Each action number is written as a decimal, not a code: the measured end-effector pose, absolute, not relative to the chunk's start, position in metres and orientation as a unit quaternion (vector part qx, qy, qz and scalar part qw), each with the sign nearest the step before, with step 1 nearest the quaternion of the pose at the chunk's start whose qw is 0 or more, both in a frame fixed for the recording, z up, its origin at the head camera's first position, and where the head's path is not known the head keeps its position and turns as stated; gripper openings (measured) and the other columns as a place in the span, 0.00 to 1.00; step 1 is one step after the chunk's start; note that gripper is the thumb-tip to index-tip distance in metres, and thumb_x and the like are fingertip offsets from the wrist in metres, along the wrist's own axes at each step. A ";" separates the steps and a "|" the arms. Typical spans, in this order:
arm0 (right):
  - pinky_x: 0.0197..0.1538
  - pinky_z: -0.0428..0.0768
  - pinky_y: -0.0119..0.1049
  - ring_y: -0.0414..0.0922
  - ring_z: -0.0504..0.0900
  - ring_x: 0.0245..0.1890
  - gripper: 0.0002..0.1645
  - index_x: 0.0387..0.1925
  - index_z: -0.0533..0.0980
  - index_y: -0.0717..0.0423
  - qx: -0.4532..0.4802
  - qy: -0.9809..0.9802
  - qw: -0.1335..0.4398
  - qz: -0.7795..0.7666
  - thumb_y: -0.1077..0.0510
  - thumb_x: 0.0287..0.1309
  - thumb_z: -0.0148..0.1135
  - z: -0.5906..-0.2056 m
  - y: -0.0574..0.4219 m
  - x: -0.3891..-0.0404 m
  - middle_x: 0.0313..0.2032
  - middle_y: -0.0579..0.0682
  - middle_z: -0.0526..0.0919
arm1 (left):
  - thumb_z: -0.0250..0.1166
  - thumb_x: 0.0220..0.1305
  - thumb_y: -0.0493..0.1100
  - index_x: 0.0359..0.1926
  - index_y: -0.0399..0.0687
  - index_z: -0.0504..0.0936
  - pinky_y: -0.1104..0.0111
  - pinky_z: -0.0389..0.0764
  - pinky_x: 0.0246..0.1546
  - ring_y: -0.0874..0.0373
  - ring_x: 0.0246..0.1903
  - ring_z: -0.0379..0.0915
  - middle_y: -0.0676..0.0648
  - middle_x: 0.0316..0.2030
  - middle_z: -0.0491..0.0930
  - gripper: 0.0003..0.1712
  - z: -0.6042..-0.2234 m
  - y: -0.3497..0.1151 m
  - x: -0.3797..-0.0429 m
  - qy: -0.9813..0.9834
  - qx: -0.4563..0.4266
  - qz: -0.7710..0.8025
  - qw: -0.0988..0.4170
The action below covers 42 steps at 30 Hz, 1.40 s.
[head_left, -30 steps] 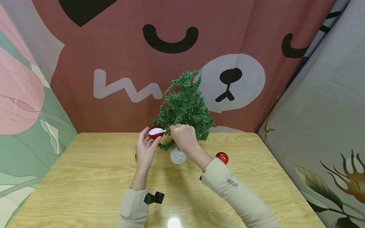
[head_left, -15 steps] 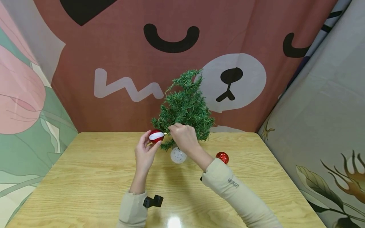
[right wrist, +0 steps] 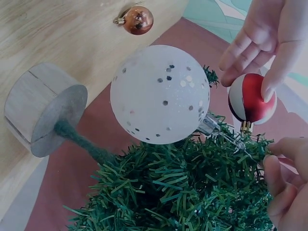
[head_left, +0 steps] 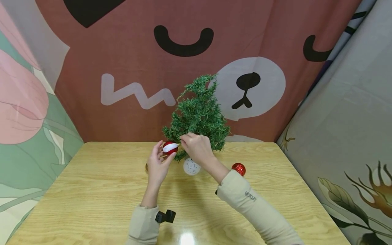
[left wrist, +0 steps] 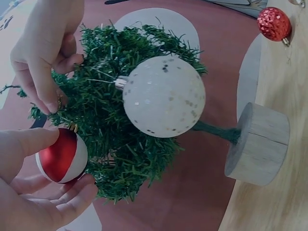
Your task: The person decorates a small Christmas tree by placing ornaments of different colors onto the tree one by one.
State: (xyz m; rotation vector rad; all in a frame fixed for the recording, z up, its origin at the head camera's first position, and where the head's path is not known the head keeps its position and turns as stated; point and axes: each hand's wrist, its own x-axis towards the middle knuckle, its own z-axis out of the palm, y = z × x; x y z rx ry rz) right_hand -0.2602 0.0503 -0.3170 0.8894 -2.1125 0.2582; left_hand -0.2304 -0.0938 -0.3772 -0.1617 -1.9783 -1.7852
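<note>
My left hand [head_left: 157,166] holds a red and white Christmas bauble [head_left: 170,148] between thumb and fingers, its gold cap turned to the small green artificial Christmas tree [head_left: 202,115]. Beside the cap, my right hand [head_left: 197,148] pinches a branch tip at the tree's lower left; whether a hanging loop is also between these fingers cannot be told. A white bauble with silver dots [right wrist: 161,96] hangs by a clear string on the near side of the tree. The tree stands on a round wooden base [left wrist: 260,144].
A glittery red bauble [head_left: 239,169] lies on the wooden table [head_left: 101,204] to the right. A copper-coloured bauble [right wrist: 138,20] lies to the left, mostly hidden by my left hand in the head view. A printed cloth [head_left: 137,126] hangs behind the table.
My left hand first lowers the red and white bauble a little, then brings it right, closer to my right hand. The right hand stays at the branch, nearly still.
</note>
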 end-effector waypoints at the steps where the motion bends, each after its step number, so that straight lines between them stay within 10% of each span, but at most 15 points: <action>1: 0.13 0.69 0.27 0.38 0.75 0.13 0.05 0.29 0.82 0.57 0.352 -0.838 0.405 0.103 0.63 0.50 0.62 -0.317 0.050 -0.260 0.25 0.49 0.82 | 0.65 0.53 0.33 0.58 0.33 0.65 0.56 0.76 0.40 0.45 0.41 0.73 0.34 0.47 0.72 0.32 -0.378 -0.094 -0.231 -0.727 -0.060 -0.642 0.236; 24: 0.13 0.69 0.28 0.38 0.76 0.15 0.06 0.33 0.82 0.54 0.331 -0.862 0.369 0.108 0.60 0.51 0.63 -0.317 0.050 -0.260 0.28 0.49 0.83 | 0.63 0.56 0.39 0.55 0.29 0.66 0.70 0.74 0.26 0.49 0.30 0.72 0.36 0.39 0.75 0.28 -0.376 -0.083 -0.237 -0.759 -0.023 -0.588 0.278; 42: 0.12 0.66 0.27 0.38 0.74 0.13 0.06 0.31 0.82 0.56 0.337 -0.857 0.366 0.129 0.62 0.51 0.62 -0.318 0.052 -0.261 0.27 0.49 0.83 | 0.67 0.51 0.44 0.49 0.30 0.73 0.61 0.73 0.27 0.50 0.29 0.73 0.37 0.37 0.75 0.28 -0.386 -0.086 -0.222 -0.819 -0.021 -0.519 0.246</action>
